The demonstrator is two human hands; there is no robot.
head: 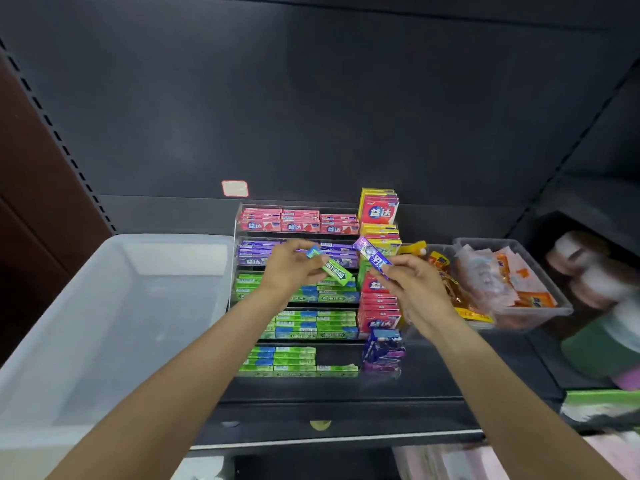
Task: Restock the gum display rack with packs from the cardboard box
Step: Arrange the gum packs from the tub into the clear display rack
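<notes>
The left hand [289, 268] has its grip pinched on a green gum pack [335, 270], held over the purple and green tiers of the clear gum display rack [298, 289]. The right hand [415, 289] pinches a purple gum pack [372, 254] beside the rack's right-hand column. The rack stands on a dark shelf [433, 382], between an empty translucent bin [104, 306] and a snack tray [512, 278].

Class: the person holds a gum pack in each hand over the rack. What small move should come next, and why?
Probably lower the left hand and slot its green pack into the gap in the bottom green row: colours match, and that space is open.
</notes>
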